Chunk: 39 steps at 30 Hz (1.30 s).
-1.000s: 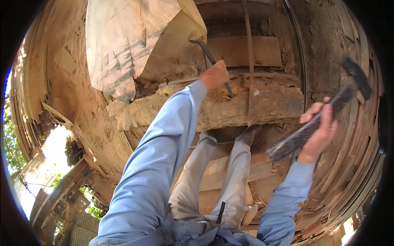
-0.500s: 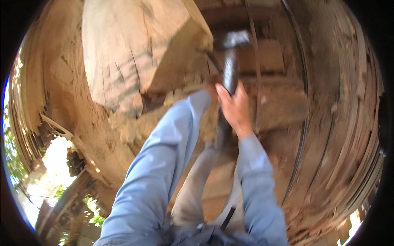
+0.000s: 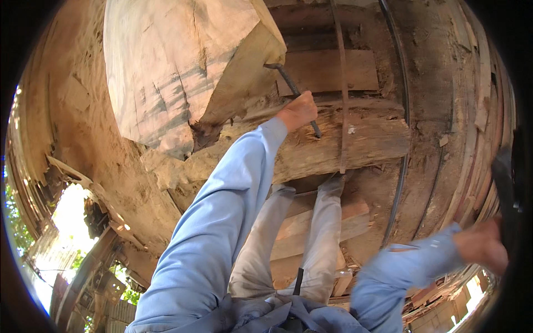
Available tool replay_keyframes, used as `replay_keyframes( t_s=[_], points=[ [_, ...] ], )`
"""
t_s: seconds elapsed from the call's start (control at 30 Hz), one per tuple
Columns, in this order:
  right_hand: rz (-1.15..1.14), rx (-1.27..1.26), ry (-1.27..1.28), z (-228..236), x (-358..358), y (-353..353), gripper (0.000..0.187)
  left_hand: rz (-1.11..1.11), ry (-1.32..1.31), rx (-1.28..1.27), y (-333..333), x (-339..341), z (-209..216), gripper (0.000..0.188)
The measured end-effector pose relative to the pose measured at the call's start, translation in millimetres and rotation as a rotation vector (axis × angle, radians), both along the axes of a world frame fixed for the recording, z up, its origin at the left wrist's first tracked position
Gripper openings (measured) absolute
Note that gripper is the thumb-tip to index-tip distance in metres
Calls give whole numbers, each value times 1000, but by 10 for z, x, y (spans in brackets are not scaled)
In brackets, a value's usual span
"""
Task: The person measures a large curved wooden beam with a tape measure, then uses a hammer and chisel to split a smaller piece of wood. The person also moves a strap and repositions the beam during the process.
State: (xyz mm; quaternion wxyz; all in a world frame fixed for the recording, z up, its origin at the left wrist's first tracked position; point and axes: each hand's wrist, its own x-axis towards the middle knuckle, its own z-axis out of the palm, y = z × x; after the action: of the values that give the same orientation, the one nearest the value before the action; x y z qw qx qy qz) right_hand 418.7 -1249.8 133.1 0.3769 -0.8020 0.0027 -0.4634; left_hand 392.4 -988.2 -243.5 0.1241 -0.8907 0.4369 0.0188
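My left hand (image 3: 300, 111) is closed round a dark metal bar (image 3: 290, 83) with a bent end. That end touches the cut face of a large squared log (image 3: 177, 72), and the other end sticks out below my fist. Out at the far right edge, my right hand (image 3: 484, 247) is wrapped round the dark handle of a hammer (image 3: 504, 191). Most of the hammer is lost in the dark rim, and its head cannot be made out.
A rough timber (image 3: 361, 139) lies crosswise before my feet. A thin flat strip (image 3: 342, 83) crosses it, and a black cable or rail (image 3: 404, 111) runs along the ground to the right. Planks (image 3: 355, 216) lie by my legs. Stacked boards (image 3: 483, 89) stand at the right.
My right hand has swung the hammer from beside my left hand out to the far right. My left hand keeps hold of the bar in nearly the same place.
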Motion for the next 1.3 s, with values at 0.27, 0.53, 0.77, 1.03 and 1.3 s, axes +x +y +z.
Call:
replay_keyframes(
  t_s=[0.27, 0.53, 0.77, 1.03, 1.3],
  points=[
    [617, 1157, 1266, -2107, -750, 1155, 27, 142, -25, 108, -160, -112, 212, 8],
    [-54, 948, 944, -851, -1436, -566, 24, 165, 568, 35, -90, 207, 536, 17],
    [-293, 30, 352, -774, -1375, -697, 25, 410, 363, -161, -31, 719, 535, 24],
    [76, 1464, 1379, -2538, -2523, 1174, 32, 366, 228, 25, -100, 735, 688, 23],
    [-90, 913, 955, -912, -1960, -722, 16, 140, 137, -420, 81, -105, 719, 33]
  ],
)
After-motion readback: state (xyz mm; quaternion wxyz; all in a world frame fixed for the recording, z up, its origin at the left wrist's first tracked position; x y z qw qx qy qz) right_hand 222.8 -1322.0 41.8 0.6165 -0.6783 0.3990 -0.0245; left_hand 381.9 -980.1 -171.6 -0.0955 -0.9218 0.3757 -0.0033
